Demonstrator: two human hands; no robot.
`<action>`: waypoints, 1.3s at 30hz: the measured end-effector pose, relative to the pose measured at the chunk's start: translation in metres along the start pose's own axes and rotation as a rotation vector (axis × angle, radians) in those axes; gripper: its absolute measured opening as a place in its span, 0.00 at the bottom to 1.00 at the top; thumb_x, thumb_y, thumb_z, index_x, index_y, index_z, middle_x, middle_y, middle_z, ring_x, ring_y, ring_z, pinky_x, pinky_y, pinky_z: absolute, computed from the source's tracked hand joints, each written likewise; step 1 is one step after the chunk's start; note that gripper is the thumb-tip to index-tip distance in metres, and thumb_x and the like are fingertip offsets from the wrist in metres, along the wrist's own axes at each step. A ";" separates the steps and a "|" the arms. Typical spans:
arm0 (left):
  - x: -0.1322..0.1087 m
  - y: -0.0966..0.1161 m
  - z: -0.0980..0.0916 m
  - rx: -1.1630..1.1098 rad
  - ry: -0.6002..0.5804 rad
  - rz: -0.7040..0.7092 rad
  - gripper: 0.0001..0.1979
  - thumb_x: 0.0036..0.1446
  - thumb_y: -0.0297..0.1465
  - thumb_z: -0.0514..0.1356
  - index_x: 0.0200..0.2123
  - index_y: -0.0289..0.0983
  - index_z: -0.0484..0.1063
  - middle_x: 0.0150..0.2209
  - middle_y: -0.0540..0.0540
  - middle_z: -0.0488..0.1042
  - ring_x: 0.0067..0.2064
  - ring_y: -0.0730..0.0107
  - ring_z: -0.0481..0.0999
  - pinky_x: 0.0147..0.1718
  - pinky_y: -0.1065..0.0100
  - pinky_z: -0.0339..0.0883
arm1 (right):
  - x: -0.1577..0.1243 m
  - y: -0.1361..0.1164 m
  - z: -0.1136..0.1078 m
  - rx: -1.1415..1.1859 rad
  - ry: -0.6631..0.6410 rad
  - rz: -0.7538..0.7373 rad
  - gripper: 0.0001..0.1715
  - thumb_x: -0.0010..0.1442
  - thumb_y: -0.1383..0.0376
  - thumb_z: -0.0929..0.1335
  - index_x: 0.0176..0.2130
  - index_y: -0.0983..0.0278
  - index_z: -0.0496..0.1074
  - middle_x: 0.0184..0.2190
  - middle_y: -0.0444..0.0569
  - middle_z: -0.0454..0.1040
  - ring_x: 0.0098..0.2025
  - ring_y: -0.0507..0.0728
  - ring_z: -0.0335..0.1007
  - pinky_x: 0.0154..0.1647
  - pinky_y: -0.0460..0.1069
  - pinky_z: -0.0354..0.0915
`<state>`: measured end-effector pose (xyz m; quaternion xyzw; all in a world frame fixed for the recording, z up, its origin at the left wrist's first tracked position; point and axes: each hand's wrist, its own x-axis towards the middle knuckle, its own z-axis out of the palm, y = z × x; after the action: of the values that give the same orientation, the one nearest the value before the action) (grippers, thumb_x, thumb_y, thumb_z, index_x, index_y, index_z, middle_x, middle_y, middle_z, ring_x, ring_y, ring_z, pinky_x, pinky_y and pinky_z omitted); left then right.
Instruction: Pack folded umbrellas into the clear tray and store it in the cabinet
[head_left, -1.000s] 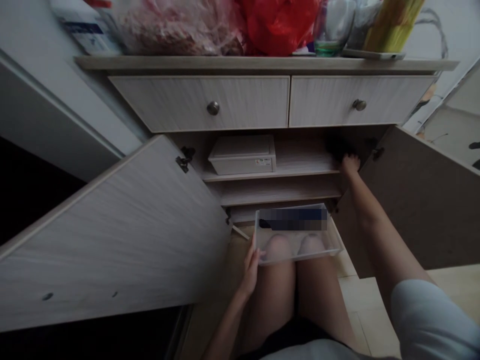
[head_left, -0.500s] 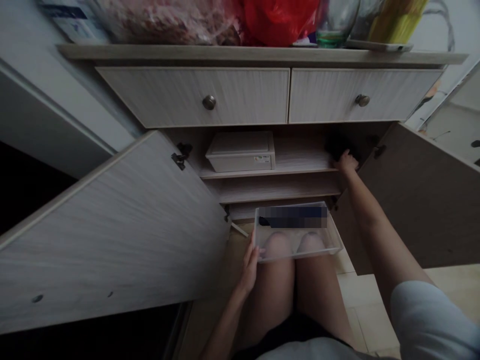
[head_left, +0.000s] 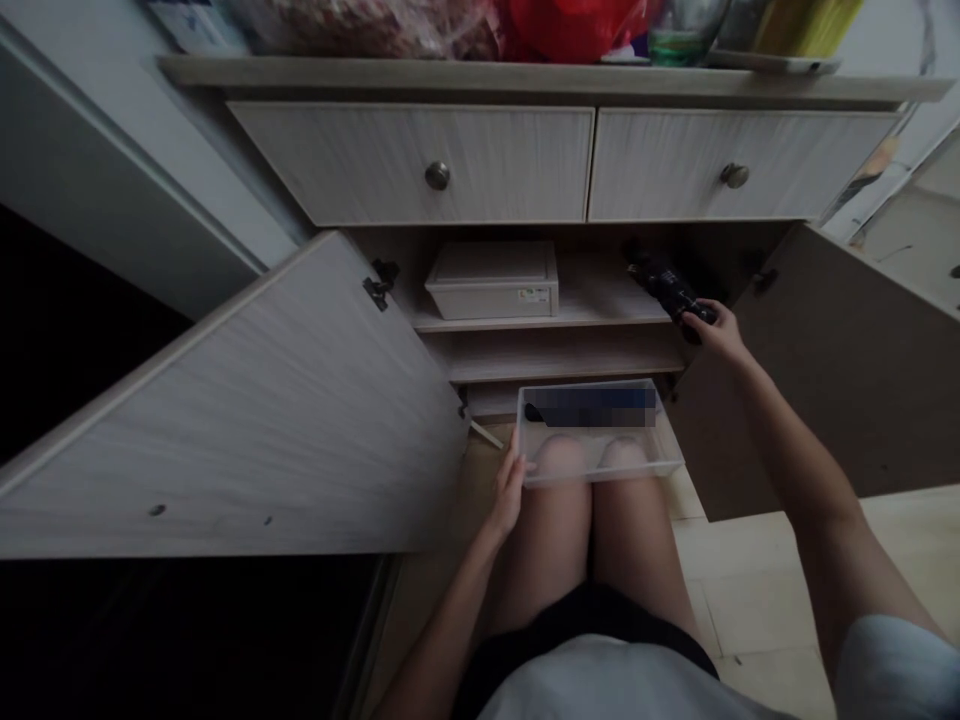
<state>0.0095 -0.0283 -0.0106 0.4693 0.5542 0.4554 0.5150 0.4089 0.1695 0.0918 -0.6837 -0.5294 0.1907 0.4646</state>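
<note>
My right hand [head_left: 716, 325] grips the near end of a long black object with small pale markings [head_left: 671, 290]. Its far end reaches into the cabinet's upper shelf on the right; I cannot make out its kind. A clear plastic box [head_left: 600, 475] rests across my knees, open at the top. Along its far side lies a dark blue and black item [head_left: 585, 408], partly blurred out. My left hand [head_left: 512, 485] holds the box by its left side, fingers against the wall.
Both doors of the cabinet stand open, the left door [head_left: 247, 400] and the right door [head_left: 832, 380]. A white lidded box [head_left: 495, 280] sits on the upper shelf [head_left: 592, 290]. Two drawers are closed above. On the cabinet top are a red bag [head_left: 577, 25] and a glass [head_left: 684, 35].
My right hand has drawn the black object forward from the shelf's dark right corner, so its length shows. My left hand keeps hold of the clear box. The view has shifted slightly.
</note>
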 end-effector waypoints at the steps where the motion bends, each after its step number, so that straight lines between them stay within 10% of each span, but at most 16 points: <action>1: -0.001 0.001 0.000 -0.005 0.001 0.001 0.43 0.59 0.58 0.56 0.72 0.45 0.54 0.72 0.42 0.56 0.52 0.54 0.80 0.63 0.53 0.61 | -0.013 -0.003 -0.005 0.064 -0.056 -0.030 0.33 0.55 0.48 0.71 0.53 0.66 0.70 0.44 0.57 0.75 0.45 0.61 0.73 0.45 0.56 0.72; 14: -0.006 0.010 0.001 0.047 -0.003 0.077 0.39 0.63 0.52 0.54 0.71 0.40 0.56 0.74 0.44 0.52 0.74 0.55 0.50 0.72 0.57 0.43 | -0.147 -0.044 -0.027 -0.065 -0.789 -0.487 0.22 0.58 0.62 0.70 0.52 0.63 0.73 0.48 0.53 0.78 0.48 0.60 0.76 0.51 0.54 0.71; 20: -0.007 0.006 0.000 0.015 -0.010 0.008 0.42 0.62 0.55 0.55 0.73 0.41 0.51 0.72 0.39 0.57 0.56 0.53 0.77 0.66 0.52 0.59 | -0.149 -0.027 0.006 -0.279 -0.822 -0.642 0.24 0.55 0.69 0.70 0.52 0.64 0.72 0.48 0.55 0.78 0.50 0.61 0.75 0.52 0.54 0.69; 39: -0.008 0.007 -0.003 0.028 -0.020 0.025 0.37 0.62 0.52 0.57 0.70 0.45 0.60 0.70 0.41 0.62 0.50 0.55 0.81 0.61 0.54 0.64 | -0.168 -0.030 0.041 -0.907 -0.646 -0.760 0.15 0.58 0.68 0.72 0.47 0.63 0.74 0.45 0.60 0.72 0.49 0.67 0.66 0.50 0.57 0.62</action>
<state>0.0068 -0.0353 -0.0022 0.4879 0.5495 0.4494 0.5079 0.2999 0.0366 0.0582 -0.4860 -0.8732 -0.0321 -0.0154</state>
